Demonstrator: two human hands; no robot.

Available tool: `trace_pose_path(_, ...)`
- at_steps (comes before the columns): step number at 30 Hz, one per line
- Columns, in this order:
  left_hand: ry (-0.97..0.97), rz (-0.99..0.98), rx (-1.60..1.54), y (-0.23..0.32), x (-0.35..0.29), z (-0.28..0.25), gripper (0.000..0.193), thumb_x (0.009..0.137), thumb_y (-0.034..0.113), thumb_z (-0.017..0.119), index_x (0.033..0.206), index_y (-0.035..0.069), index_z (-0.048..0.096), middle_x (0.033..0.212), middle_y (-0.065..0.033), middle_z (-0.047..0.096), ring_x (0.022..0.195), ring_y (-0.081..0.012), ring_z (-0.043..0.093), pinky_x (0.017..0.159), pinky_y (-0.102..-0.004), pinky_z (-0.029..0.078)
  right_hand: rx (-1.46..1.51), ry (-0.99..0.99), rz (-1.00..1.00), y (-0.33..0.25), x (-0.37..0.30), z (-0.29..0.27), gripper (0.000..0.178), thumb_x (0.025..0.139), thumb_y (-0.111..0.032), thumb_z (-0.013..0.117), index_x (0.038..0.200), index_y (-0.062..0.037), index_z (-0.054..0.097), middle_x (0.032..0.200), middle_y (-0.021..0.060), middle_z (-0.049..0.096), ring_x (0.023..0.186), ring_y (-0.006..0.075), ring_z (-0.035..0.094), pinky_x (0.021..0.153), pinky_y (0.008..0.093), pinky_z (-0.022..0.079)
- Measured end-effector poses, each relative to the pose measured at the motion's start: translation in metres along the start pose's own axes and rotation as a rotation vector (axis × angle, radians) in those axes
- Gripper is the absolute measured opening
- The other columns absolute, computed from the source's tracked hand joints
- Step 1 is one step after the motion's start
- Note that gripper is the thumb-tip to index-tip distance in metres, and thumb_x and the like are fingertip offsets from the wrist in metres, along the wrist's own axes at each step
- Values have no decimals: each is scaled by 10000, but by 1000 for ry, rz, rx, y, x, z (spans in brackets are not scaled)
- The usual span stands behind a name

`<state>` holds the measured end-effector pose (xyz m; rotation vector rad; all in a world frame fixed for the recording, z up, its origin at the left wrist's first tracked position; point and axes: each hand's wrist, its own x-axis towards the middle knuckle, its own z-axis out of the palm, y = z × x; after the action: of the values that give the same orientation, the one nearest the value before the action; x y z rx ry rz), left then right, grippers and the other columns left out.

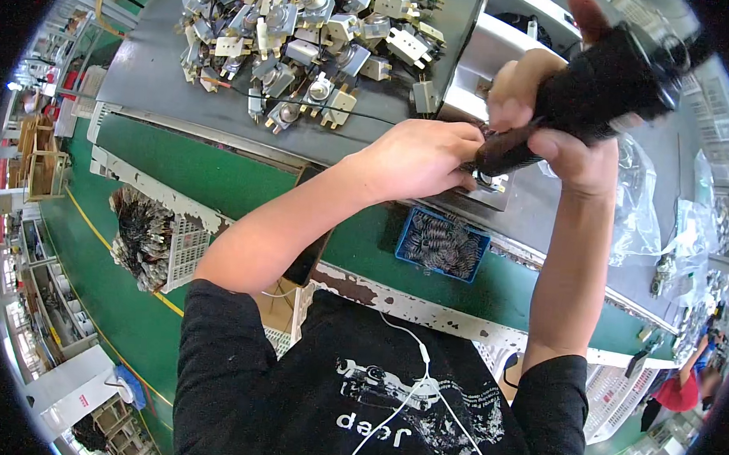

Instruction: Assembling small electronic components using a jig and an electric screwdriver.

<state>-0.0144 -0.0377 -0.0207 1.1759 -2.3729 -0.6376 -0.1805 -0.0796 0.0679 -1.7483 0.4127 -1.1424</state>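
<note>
My right hand (pixel 584 161) is wrapped round a black power screwdriver (pixel 607 88), tilted so that its narrow end points down and left. My left hand (pixel 430 153) has its fingers bent together right at that narrow end, over a metal block (pixel 477 202) at the bench's near edge. What the left fingertips pinch is hidden behind them and the tool. A small bit of white and metal part (pixel 495 183) shows just below the tool's end. To the left lies a heap of small grey and white switch-like units (pixel 308 47) with metal tabs and round metal discs.
A blue tray (pixel 486 249) of coiled springs stands on the green ledge nearest me. Behind my hands is a grey metal bin (pixel 506 41). Clear plastic bags (pixel 636 200) lie right. A thin dark wire (pixel 305 102) crosses the bench. A white crate (pixel 188 255) stands lower left.
</note>
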Motion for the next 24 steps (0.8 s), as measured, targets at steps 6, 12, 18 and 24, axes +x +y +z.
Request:
trace_pose_path(6,46,-64,43,-1,2,13,327,872,322,695,1078,73,650,1105,-83,628,1009,-301,645,857,-427,540,-7,7,-37,2,-3,7,957,813,74,621,1576,-44,56,899,142,644,668,160,620,608,283,539)
trace_pose_path(12,-21,-87,26,7,5,2,317,892,322,687,1071,65,639,1105,-90,627,996,-307,648,844,-420,542,18,31,-90,4,-9,1,980,805,132,579,1587,-53,18,890,149,636,652,151,611,599,270,530)
trace_pose_path(18,32,-69,19,-1,2,13,323,891,328,690,1062,61,629,1111,-88,624,962,-312,656,810,-424,548,64,63,-12,1,-14,9,941,795,130,595,1570,-36,87,893,144,640,658,153,615,596,262,523)
trace_pose_path(24,55,-80,73,14,1,1,281,876,308,706,1034,81,658,1024,-82,654,864,-310,678,765,-422,556,-95,263,12,-10,-18,-1,880,870,11,621,1548,-11,60,985,183,662,656,165,629,590,279,532)
